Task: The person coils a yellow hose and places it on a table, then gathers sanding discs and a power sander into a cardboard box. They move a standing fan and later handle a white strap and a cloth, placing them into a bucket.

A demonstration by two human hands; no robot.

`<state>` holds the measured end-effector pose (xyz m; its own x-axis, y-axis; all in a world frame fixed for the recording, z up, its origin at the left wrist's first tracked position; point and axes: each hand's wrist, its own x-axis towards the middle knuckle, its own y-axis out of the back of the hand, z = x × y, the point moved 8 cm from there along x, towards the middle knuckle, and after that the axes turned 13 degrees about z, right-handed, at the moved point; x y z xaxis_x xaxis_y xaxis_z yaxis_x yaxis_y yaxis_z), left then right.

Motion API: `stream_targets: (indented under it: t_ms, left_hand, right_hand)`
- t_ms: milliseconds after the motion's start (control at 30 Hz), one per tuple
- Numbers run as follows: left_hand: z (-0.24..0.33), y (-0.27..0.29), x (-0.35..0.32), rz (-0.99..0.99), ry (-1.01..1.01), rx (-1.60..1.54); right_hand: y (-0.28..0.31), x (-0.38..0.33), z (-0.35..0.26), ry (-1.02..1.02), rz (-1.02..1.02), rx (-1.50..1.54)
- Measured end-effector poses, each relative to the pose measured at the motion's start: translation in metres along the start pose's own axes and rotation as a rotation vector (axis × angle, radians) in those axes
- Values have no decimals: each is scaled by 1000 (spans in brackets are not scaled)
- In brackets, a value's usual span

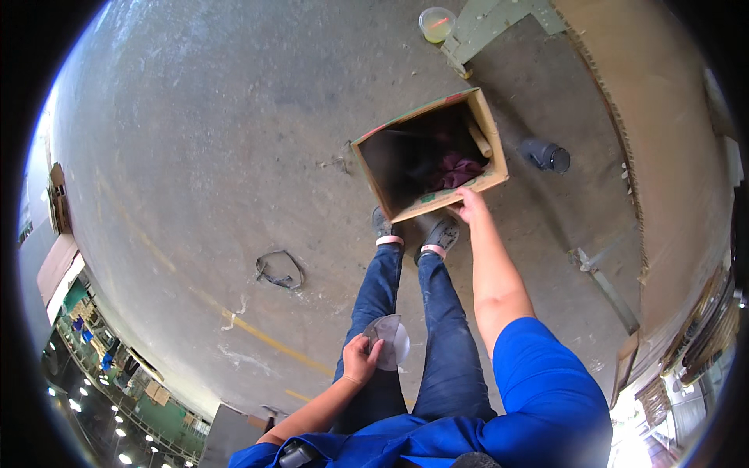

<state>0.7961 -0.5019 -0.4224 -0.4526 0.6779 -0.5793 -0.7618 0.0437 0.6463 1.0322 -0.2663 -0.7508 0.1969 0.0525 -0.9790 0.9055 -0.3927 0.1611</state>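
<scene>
My left hand (361,360) is closed on a thin rounded disc (394,343), grey on one part and whitish on the other, held over my thighs. I cannot make out whether it is one sheet or several. My right hand (470,206) grips the near rim of an open cardboard box (413,208), just beyond my shoes. Inside the box, a crumpled maroon cloth (459,171) lies by the right side, and a tan tube-like piece (479,139) leans along the wall. Deep shadow hides the rest of the box's inside.
Right of the box, a dark cylindrical bottle (544,156) lies on the concrete floor. Farther off are a clear round tub (437,25) and a pale metal leg (491,27). A large cardboard-covered surface (663,117) runs along the right. A black strap loop (280,269) lies left of my legs.
</scene>
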Motion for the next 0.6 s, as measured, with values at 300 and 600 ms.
stream_targets:
  t_ms: [300, 600]
  left_hand:
    - [55, 61, 54, 9, 52, -342]
    - [185, 105, 109, 235, -247, -74]
  right_hand:
    - [3, -163, 97, -98, -136, 58]
    - [21, -394, 134, -88, -200, -195]
